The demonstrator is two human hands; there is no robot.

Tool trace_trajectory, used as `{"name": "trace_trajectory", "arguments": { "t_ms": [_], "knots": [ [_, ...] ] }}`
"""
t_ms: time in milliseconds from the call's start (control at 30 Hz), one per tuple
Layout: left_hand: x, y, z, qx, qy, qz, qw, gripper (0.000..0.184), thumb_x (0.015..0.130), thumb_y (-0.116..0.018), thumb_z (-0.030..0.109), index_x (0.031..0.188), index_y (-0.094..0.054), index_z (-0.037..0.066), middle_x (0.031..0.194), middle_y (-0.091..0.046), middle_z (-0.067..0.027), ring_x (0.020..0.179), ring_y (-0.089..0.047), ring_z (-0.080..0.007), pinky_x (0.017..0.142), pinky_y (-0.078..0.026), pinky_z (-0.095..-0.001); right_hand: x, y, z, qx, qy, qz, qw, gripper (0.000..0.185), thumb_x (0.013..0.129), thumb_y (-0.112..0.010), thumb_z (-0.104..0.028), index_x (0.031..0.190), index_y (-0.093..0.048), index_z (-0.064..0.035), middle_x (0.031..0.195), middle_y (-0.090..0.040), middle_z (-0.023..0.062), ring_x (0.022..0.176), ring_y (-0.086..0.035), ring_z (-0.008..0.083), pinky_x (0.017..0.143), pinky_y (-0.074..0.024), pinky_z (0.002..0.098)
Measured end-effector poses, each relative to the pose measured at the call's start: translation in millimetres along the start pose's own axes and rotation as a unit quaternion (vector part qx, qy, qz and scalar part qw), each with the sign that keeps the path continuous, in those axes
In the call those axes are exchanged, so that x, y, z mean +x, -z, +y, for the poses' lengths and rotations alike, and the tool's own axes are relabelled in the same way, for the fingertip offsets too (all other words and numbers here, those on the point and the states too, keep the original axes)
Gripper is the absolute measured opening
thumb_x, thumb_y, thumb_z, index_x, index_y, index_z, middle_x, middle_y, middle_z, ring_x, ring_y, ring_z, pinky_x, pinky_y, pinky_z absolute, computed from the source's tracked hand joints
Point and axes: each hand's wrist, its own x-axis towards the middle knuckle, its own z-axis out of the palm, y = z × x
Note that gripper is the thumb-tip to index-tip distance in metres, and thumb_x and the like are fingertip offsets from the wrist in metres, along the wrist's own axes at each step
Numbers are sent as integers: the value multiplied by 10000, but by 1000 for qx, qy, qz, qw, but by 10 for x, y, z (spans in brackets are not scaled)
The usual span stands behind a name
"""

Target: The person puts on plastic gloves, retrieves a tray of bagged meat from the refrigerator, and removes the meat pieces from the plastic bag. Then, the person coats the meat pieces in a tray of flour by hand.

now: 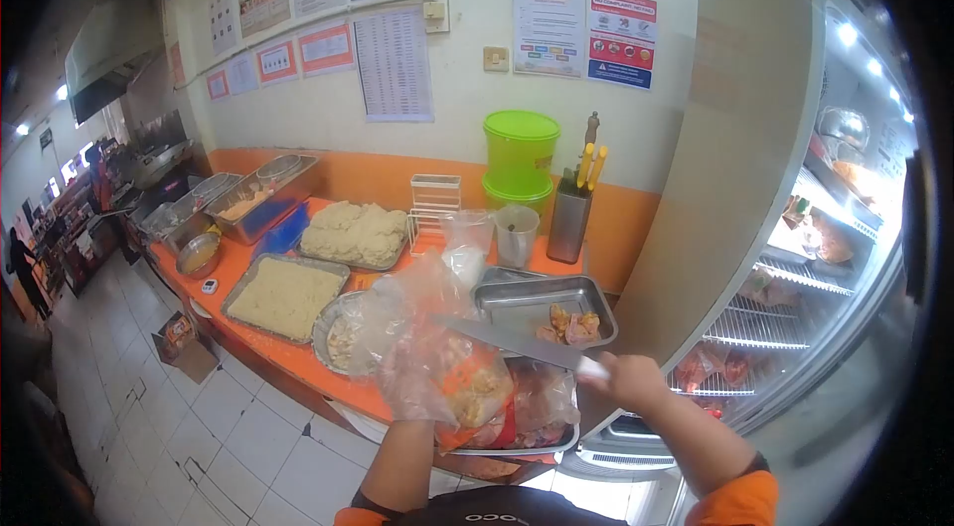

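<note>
A crinkled clear plastic bag of yellowish pieces (479, 392) sits above the near silver metal tray (568, 444). The broad steel knife with a white handle (517, 339) reaches across its far side, the right hand (633, 382) wrapped round the handle. Plastic veils the left hand (415, 392) at the bag; I can't tell how far it's closed. I'd keep those fingers well clear of the blade.

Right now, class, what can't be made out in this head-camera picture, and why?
In the head view:
- Grip of the left hand: obscured by crumpled clear plastic.
- Most of the knife handle: covered by the right hand.
- Wording on the long wall sheet: too small.
- Most of the dark clothing: cut off by the bottom edge.
</note>
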Motion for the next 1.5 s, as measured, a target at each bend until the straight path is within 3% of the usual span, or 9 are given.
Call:
{"name": "trace_trajectory", "arguments": {
  "t_ms": [267, 400, 467, 567, 900, 1033, 1133, 1300, 1500],
  "knots": [
    [55, 197, 14, -66, -42, 103, 992, 459, 888, -612, 238, 1237, -467, -23, 1033, -581, -105, 891, -583, -229, 751, -509, -370, -134, 190, 327, 159, -201, 25, 966, 565, 876, -514, -496, 1109, -509, 18, 910, -642, 253, 906, -626, 395, 811, -472, 474],
    [-25, 317, -22, -49, -31, 116, 992, 452, 893, -600, 243, 1239, -463, -15, 1053, -573, -107, 920, -575, -238, 779, -499, -382, 481, -201, -131, 241, -55, -42, 968, 595, 866, -568, -380, 1294, -396, -4, 1105, -595, 255, 1040, -584, 369, 894, -437, 446],
    [-78, 384, -35, -39, -25, 120, 992, 449, 896, -593, 245, 1240, -460, -11, 1062, -570, -108, 934, -571, -242, 793, -495, -389, 993, -571, -440, 313, 113, -27, 943, 595, 840, -602, -284, 1343, -393, -44, 1182, -571, 227, 1122, -545, 337, 941, -422, 403],
    [-138, 513, -32, -21, -19, 126, 992, 444, 900, -584, 249, 1241, -457, -6, 1076, -564, -109, 955, -565, -249, 814, -487, -398, 1702, -968, -1098, 359, 105, -114, 920, 467, 872, -557, -301, 1243, -490, -26, 992, -635, 168, 922, -619, 291, 837, -457, 391],
    [-269, 876, 39, 37, 3, 111, 993, 429, 913, -554, 262, 1245, -445, 14, 1124, -546, -113, 1027, -546, -272, 884, -463, -430, 2482, -1457, -1926, 281, 86, -66, 954, 434, 910, -522, -315, 1229, -518, -21, 1076, -624, 128, 979, -586, 231, 869, -439, 371],
    [-218, 715, 49, 115, 9, 21, 993, 423, 918, -542, 267, 1247, -440, 22, 1143, -539, -115, 1055, -538, -281, 912, -454, -443, 2288, -1185, -1463, 469, 144, -117, 864, 430, 922, -514, -320, 1229, -522, -18, 1108, -617, 116, 1008, -573, 221, 890, -428, 372],
    [-219, 533, 23, 230, -33, -86, 969, 418, 922, -532, 271, 1249, -436, 28, 1158, -533, -116, 1077, -532, -288, 933, -447, -453, 1940, -959, -970, 746, 106, -263, 603, 405, 945, -499, -329, 1209, -544, -25, 1178, -584, 72, 1095, -521, 207, 957, -375, 391],
    [-295, 156, -47, 384, -148, -242, 878, 411, 929, -517, 278, 1251, -430, 37, 1182, -524, -118, 1112, -522, -299, 968, -435, -469, 989, -665, -522, 813, 157, -93, 553, 361, 953, -491, -351, 1050, -607, -24, 1071, -602, 54, 1010, -535, 162, 922, -384, 343],
    [-310, -358, -173, 113, 87, -288, 947, 324, 941, -516, 267, 1157, -505, 25, 1045, -561, -110, 961, -554, -238, 836, -464, -386, 323, -532, -220, 810, 68, 75, 578, 267, 904, -597, -267, 988, -629, -15, 959, -634, 41, 928, -564, 131, 877, -415, 297]
  ]
}}
